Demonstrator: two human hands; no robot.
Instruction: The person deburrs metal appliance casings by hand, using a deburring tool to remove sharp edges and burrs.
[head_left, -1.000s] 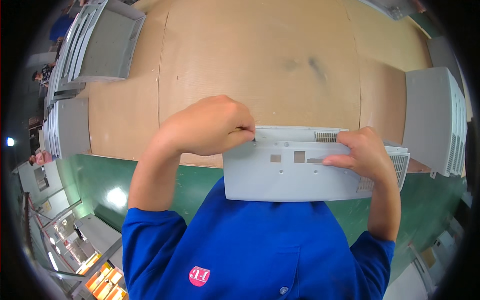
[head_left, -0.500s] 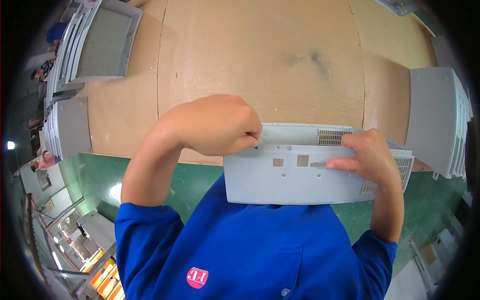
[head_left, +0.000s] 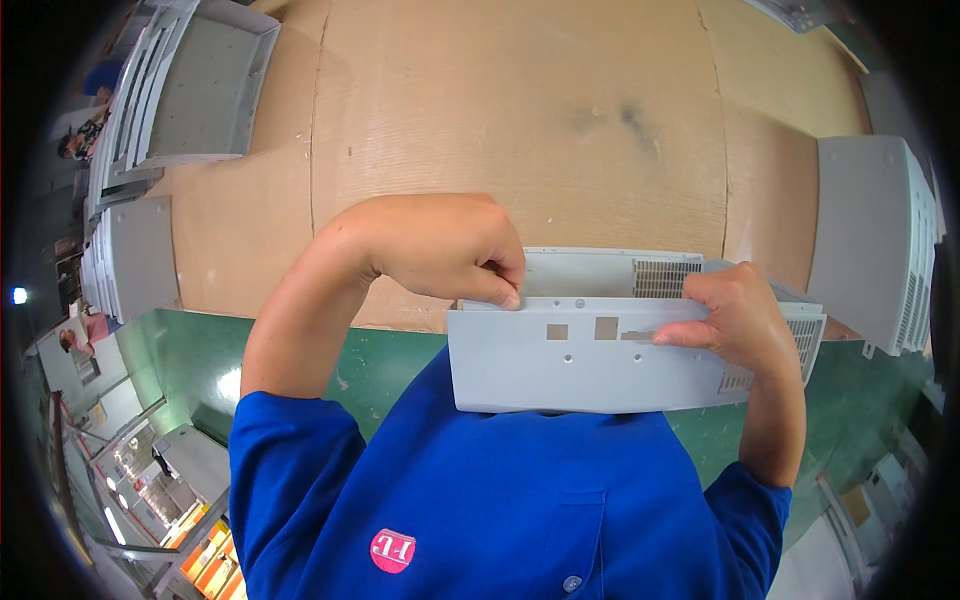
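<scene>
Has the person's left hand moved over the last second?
Yes, slightly: the left hand has brought its fingertips toward the blue shirt, farther from the dark smudge on the table.

**Head view, down and forward**

Wide fisheye, left one of a side-by-side pair on the person's head. Faces down, taking in some of the ground ahead. Blue shirt [head_left: 480, 500] nearest the lens, filling lower middle. Left hand [head_left: 450, 250] and right hand [head_left: 740, 315] about mid-frame, seen from above at close range. Table [head_left: 520, 120] runs beyond them to the top edge. Green floor [head_left: 400, 380] falls in below the table. Upright, unmirrored: picture left is person's left. Straight edges bow toward a dark, rounded border.
</scene>
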